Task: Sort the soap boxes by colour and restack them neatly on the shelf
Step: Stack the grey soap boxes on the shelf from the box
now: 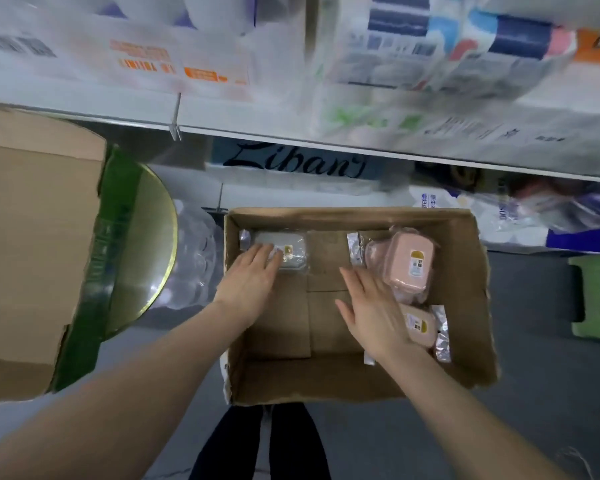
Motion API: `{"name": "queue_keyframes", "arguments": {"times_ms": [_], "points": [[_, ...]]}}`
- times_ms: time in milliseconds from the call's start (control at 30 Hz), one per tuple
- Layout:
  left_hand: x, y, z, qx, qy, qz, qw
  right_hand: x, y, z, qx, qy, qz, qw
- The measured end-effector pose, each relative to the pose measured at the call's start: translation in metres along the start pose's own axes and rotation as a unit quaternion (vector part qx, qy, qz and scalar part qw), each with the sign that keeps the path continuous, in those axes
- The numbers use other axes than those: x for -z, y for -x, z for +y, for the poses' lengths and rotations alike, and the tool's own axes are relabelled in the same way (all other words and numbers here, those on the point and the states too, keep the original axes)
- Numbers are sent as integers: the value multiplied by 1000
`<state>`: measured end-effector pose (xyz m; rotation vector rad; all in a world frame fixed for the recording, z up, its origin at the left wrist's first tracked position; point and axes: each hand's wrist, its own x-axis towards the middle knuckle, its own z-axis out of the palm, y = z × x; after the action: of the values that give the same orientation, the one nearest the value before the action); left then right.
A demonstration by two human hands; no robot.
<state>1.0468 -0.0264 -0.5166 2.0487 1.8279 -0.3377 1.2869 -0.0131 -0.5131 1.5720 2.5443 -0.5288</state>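
An open cardboard box [465, 306] sits on the floor below the shelf. A grey soap box [291, 242] in clear wrap lies in its far left corner. My left hand [250, 282] lies flat with straight fingers on the near edge of that grey box. Pink soap boxes are on the right side: one [409, 265] tilted on top of others, another [421, 327] nearer me, partly under my right hand [374, 313]. The right hand is spread flat, fingers straight, touching the pink boxes' left side.
A white shelf edge [291, 138] runs across above the box, with wrapped tissue packs on it. A large brown carton [32, 237] with green print stands at left beside a round gold lid [146, 251]. A green stool [596, 296] is at right. Grey floor surrounds.
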Motion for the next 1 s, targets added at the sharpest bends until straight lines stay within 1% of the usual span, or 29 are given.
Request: {"name": "queue_keyframes", "arguments": {"times_ms": [100,233,367,467,600,667,767,867,1000], "points": [[-28,-39,-3,20,-10,-23,999,-39,-19,9,-11,-5,-12,1000],[-55,-77,-4,33,-18,-42,998,-74,-37,18,-13,-12,-7,1000],[-78,-94,-3,49,-38,-23,998,-93,-47,30,-17,-23,-19,999],[-82,-89,1,53,-27,-22,998,-98,-52,37,-29,-37,-20,999],[-95,-48,21,-1,25,-84,996,-92,-62,39,-37,-31,6,999],[-103,-25,28,-12,25,-106,994,-88,-72,38,-23,-35,-1,999],[-112,-8,31,2,21,-135,991,-85,-92,31,27,-55,-42,997],[-118,-7,34,0,22,-142,990,-93,-115,16,70,-54,-130,988],[-126,-8,38,-26,15,-137,990,-123,-133,-7,85,-31,-211,973]]}}
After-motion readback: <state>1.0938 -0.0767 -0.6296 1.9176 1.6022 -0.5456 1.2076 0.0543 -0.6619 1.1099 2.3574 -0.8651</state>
